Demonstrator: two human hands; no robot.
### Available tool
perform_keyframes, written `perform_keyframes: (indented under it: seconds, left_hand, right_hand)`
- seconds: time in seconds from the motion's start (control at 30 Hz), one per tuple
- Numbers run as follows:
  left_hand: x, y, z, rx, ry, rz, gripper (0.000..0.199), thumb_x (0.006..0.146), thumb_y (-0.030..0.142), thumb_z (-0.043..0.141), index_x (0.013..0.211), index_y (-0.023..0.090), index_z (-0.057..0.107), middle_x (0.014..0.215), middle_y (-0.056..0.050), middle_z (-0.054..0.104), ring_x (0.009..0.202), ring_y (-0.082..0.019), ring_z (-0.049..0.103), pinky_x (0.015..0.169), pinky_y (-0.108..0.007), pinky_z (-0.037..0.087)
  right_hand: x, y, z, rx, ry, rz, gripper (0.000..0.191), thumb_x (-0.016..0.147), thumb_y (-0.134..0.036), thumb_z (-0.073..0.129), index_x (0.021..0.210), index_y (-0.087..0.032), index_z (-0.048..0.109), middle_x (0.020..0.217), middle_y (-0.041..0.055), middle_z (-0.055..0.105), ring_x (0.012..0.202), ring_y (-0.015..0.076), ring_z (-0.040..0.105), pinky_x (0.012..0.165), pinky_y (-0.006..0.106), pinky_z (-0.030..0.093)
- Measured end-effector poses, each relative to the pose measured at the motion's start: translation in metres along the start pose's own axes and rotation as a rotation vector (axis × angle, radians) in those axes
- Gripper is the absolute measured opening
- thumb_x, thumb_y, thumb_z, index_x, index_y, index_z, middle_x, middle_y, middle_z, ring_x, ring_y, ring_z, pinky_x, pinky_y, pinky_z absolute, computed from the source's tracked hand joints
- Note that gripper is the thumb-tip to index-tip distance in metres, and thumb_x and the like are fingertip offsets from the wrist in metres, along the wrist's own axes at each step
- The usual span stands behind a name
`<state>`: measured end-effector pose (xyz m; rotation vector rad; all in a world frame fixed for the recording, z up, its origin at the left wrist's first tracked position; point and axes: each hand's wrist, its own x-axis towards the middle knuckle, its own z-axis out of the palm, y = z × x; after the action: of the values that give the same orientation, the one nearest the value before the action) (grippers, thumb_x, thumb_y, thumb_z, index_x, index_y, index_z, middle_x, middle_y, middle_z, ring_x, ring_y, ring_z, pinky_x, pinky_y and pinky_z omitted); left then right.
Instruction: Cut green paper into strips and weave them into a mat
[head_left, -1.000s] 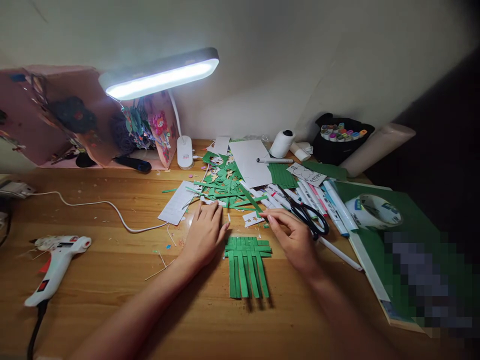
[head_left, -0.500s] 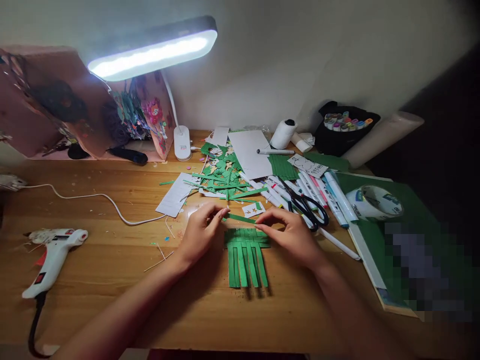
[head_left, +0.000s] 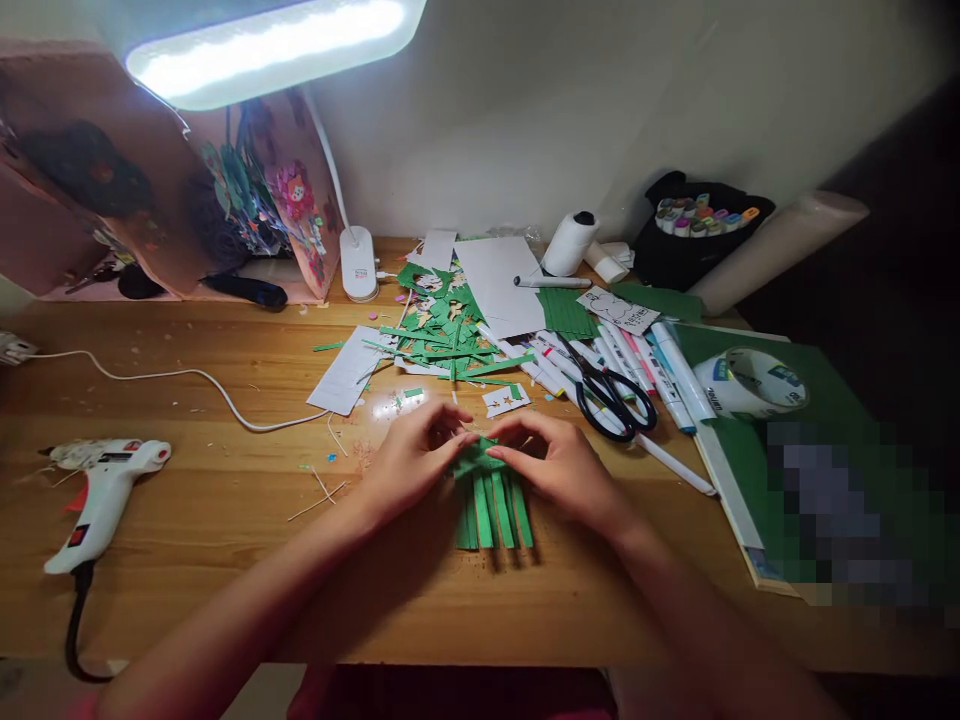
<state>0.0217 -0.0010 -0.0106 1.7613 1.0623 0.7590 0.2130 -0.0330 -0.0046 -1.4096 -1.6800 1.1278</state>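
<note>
A small mat of woven green paper strips [head_left: 501, 505] lies in front of me, its loose strip ends hanging toward me. At its top left corner, my left hand [head_left: 420, 440] is closed, thumb and fingers pinching the green paper. My right hand [head_left: 551, 455] pinches the upper right part, its thumb pressed on the weave. The fingertips of both hands are close together and cover much of the top edge. Whether a separate strip lies between them I cannot tell.
Behind my hands are a heap of green paper scraps [head_left: 442, 325], several markers [head_left: 679, 400] and black-handled scissors [head_left: 611, 395]. A tape roll [head_left: 750, 382] stands at right on a green board [head_left: 795, 450]. At left lies a glue gun [head_left: 105, 500]; a lit lamp [head_left: 277, 45] hangs above.
My hands have come closer together and down onto the top of the weave. The green strip stretched between them before no longer shows apart from it. The view has tipped slightly downward.
</note>
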Motion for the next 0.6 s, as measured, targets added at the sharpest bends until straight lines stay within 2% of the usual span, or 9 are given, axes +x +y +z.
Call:
perform_keyframes:
  seconds: [0.13, 0.2, 0.37, 0.6]
  left_hand:
    - [0.005, -0.008, -0.013, 0.286, -0.195, 0.064, 0.009, 0.077, 0.025, 0.065, 0.077, 0.016, 0.065, 0.073, -0.001, 0.060, 0.066, -0.012, 0.052, 0.059, -0.023, 0.039]
    - [0.006, -0.010, -0.018, 0.373, -0.243, 0.075, 0.007, 0.074, 0.024, 0.069, 0.074, 0.017, 0.067, 0.072, -0.002, 0.059, 0.067, -0.013, 0.051, 0.059, -0.024, 0.038]
    - [0.008, -0.011, -0.021, 0.433, -0.285, 0.078, 0.009, 0.075, 0.027, 0.068, 0.076, 0.019, 0.070, 0.073, -0.002, 0.059, 0.069, -0.014, 0.051, 0.061, -0.024, 0.037]
    - [0.007, -0.012, -0.020, 0.415, -0.300, 0.061, 0.011, 0.077, 0.029, 0.067, 0.078, 0.019, 0.071, 0.076, -0.002, 0.060, 0.071, -0.014, 0.051, 0.063, -0.025, 0.037]
  right_hand:
    - [0.000, 0.002, -0.006, -0.020, -0.055, 0.104, 0.008, 0.076, -0.024, 0.067, 0.081, -0.017, 0.068, 0.073, 0.0012, 0.068, 0.066, 0.0142, 0.060, 0.058, 0.025, 0.044]
    - [-0.002, 0.002, -0.006, -0.057, -0.088, 0.132, 0.008, 0.075, -0.024, 0.068, 0.078, -0.017, 0.069, 0.070, 0.0011, 0.067, 0.064, 0.0142, 0.058, 0.057, 0.025, 0.043]
    - [-0.007, -0.004, 0.003, -0.095, -0.198, 0.131, 0.008, 0.077, -0.025, 0.066, 0.080, -0.019, 0.071, 0.073, 0.0009, 0.068, 0.067, 0.0143, 0.059, 0.057, 0.024, 0.042]
    - [-0.008, -0.006, 0.014, -0.204, -0.185, 0.021, 0.007, 0.078, -0.017, 0.064, 0.078, -0.020, 0.069, 0.078, -0.0001, 0.068, 0.073, 0.0136, 0.059, 0.065, 0.025, 0.042]
